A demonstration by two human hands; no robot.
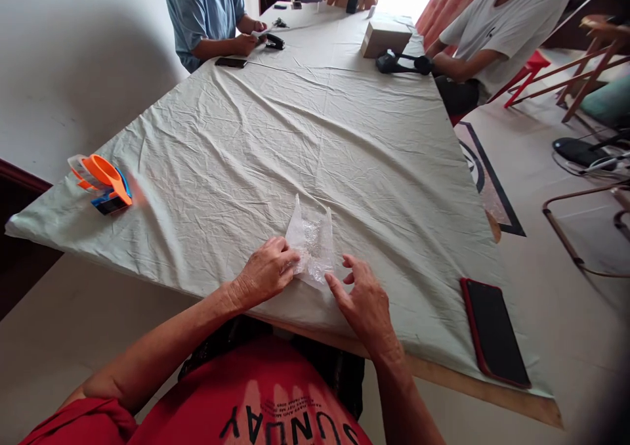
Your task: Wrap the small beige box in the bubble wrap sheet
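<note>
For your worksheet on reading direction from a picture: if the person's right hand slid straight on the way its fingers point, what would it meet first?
The right hand points up-left at the clear plastic bag on the tablecloth; its fingertips look almost touching the bag's lower edge, so probably that.

Head view, single camera: worn on the person's head, facing forward and steeply down, close above the near edge of the cloth-covered surface (305, 136). Surface recedes toward 12 o'clock; floor visible at 3 o'clock; wall at 10 o'clock. No second view.
</note>
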